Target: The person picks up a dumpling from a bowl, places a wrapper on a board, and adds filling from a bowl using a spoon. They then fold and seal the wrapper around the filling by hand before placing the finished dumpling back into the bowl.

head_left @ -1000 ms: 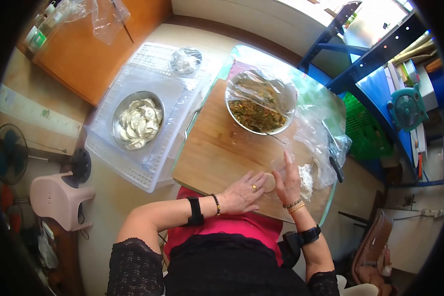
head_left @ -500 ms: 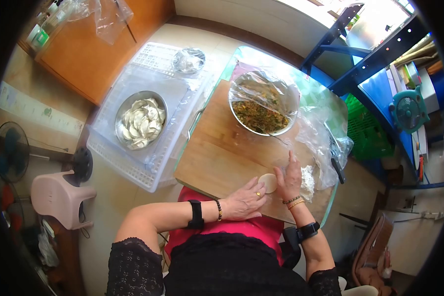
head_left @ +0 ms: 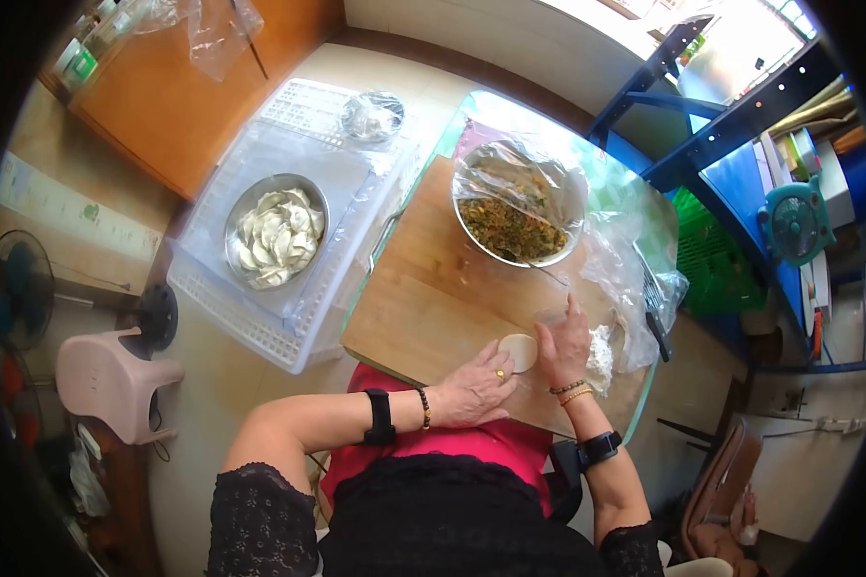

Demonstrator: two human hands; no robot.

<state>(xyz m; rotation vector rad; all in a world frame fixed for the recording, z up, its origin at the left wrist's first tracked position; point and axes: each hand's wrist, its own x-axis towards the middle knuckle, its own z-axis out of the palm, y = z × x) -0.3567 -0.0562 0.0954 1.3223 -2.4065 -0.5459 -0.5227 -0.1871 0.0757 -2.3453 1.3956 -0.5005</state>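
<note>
Near the front edge of a rectangular pale-brown wooden board (head_left: 414, 279), a flat, round, cream-coloured disc of dough (head_left: 519, 352) lies between two bare hands. The person's left hand (head_left: 473, 392) meets its lower left edge with outstretched fingers, a placement that seems suited to steadying it; whether the thumb pinches the rim cannot be told. Opposite, the right hand (head_left: 563, 348) stands just beside the disc, index finger extended away from the body, thumb toward the dough; its palm is hidden, so whether it holds anything cannot be told. Beyond the right hand sits a loose heap of white powder (head_left: 599, 358), presumably flour, kept within easy reach.

Toward the board's far end stands a round, white-rimmed bowl (head_left: 574, 198) of chopped brown-green mixture (head_left: 510, 231), partly covered by thin clear plastic film (head_left: 508, 175), probably against drying. At the right, a black-handled utensil (head_left: 658, 335) lies beside a crumpled clear plastic sheet (head_left: 621, 288). Left of the board, a round metal bowl (head_left: 245, 200) of folded whitish dumplings (head_left: 277, 238) rests on a white perforated plastic crate (head_left: 236, 313), likely to spare room on the board.
</note>
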